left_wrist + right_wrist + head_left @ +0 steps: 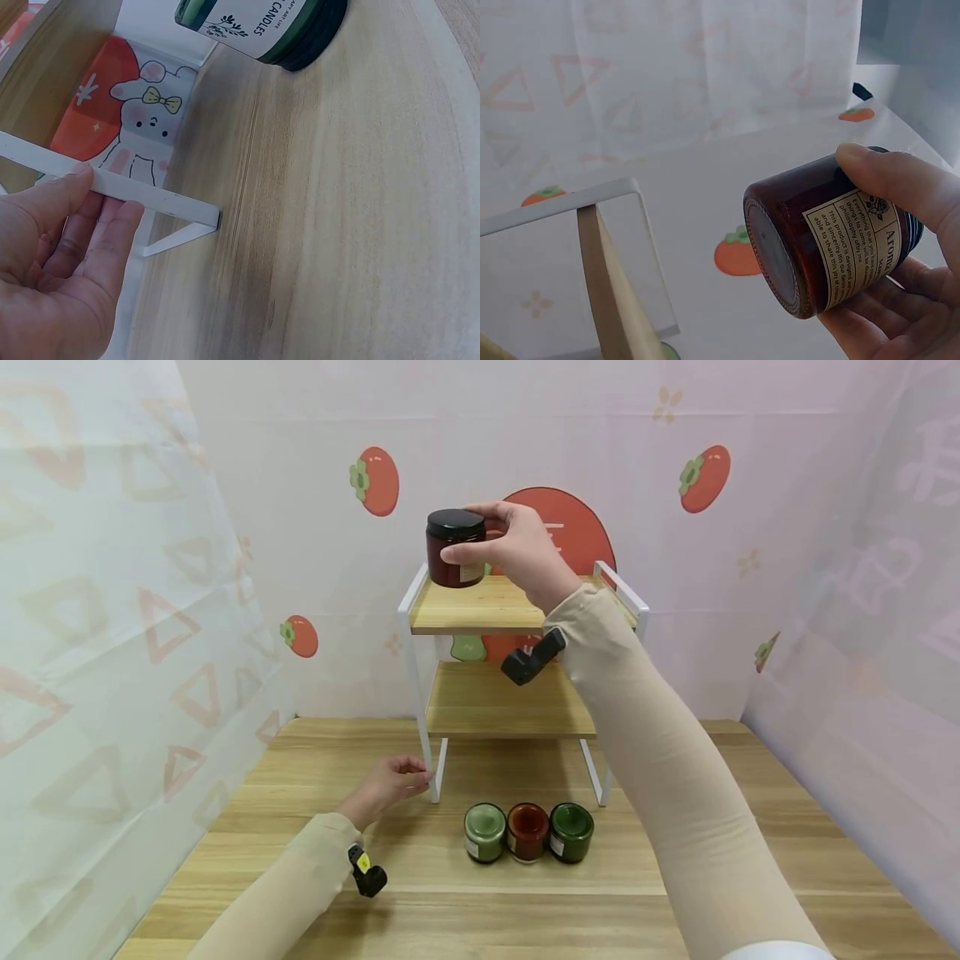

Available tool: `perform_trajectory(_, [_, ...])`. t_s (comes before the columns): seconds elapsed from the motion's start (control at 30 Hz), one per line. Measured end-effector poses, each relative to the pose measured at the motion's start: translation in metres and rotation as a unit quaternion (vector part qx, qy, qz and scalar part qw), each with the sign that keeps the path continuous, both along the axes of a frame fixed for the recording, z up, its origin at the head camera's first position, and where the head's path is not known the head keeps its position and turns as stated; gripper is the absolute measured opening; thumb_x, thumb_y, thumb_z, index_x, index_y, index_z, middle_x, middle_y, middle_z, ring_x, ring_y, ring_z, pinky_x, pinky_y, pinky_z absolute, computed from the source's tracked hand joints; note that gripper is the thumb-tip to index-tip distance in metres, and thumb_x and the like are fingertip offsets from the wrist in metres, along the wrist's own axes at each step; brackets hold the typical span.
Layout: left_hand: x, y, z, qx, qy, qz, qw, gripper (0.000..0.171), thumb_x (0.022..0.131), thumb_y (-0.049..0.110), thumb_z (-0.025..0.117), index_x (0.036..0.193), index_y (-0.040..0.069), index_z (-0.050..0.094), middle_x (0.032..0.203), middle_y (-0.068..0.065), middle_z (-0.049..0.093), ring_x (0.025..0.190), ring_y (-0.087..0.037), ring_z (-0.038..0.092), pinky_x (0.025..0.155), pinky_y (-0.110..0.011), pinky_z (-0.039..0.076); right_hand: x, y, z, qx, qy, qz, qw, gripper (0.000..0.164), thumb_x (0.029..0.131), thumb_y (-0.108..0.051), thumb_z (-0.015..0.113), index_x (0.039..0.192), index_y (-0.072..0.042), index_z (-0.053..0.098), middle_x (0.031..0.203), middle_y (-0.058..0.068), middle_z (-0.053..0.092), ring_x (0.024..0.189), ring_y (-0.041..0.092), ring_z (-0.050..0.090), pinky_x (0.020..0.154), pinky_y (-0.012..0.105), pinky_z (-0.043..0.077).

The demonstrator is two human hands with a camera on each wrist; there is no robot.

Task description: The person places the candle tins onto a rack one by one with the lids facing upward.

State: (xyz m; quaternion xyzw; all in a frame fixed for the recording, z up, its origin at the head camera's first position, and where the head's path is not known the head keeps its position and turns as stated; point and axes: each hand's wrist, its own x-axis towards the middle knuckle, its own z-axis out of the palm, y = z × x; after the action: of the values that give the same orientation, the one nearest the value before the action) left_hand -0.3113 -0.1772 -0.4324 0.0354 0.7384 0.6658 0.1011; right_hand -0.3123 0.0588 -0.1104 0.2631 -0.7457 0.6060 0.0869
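one maroon jar [832,232], likely glass, clamped in right grip [525,550]; left grip [386,789] pinches shelf leg [172,204]

There are four jars [528,827], one rack [416,685], two shelves [480,702].

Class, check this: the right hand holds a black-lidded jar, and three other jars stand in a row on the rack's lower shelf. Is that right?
Not quite: the three other jars stand on the table, not the lower shelf; the head view shows it.
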Motion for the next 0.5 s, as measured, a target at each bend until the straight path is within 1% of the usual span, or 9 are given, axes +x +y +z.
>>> perform_trajectory(0.07, [0.0,0.001,0.0,-0.001,-0.001,0.002,1.0,0.012,0.091,-0.002,0.063,0.101,-0.005,0.057,0.101,-0.013,0.063,0.101,-0.026,0.064,0.09,-0.031,0.057,-0.004,-0.002,-0.004,0.006,-0.003,-0.002,1.0,0.058,0.075,-0.011,0.081,0.128,-0.01,0.059,0.118,0.006,0.064,0.109,0.017,0.057,0.095,0.029,0.045])
perform_trajectory(0.2, [0.001,0.004,0.0,-0.001,-0.003,0.004,1.0,0.013,0.091,-0.002,0.063,0.102,-0.005,0.057,0.101,-0.012,0.063,0.103,-0.028,0.064,0.091,-0.033,0.057,-0.011,-0.003,-0.011,0.016,-0.018,-0.01,1.0,0.059,0.076,-0.013,0.082,0.13,-0.011,0.058,0.12,0.008,0.064,0.11,0.016,0.057,0.098,0.03,0.044])
perform_trajectory(0.33, [0.0,0.005,0.0,0.001,-0.003,-0.001,1.0,0.012,0.091,-0.003,0.062,0.101,-0.005,0.057,0.1,-0.011,0.062,0.105,-0.031,0.063,0.091,-0.033,0.057,-0.018,-0.003,-0.02,0.023,-0.027,-0.016,0.999,0.06,0.077,-0.015,0.081,0.131,-0.012,0.057,0.122,0.008,0.063,0.112,0.016,0.055,0.097,0.032,0.045])
perform_trajectory(0.5, [-0.001,0.004,-0.001,-0.002,-0.001,-0.007,1.0,0.01,0.091,-0.003,0.062,0.099,-0.004,0.057,0.098,-0.01,0.062,0.103,-0.029,0.063,0.089,-0.031,0.058,-0.021,-0.007,-0.027,0.025,-0.038,-0.014,0.999,0.059,0.078,-0.014,0.08,0.132,-0.009,0.056,0.123,0.009,0.061,0.114,0.017,0.054,0.098,0.032,0.046])
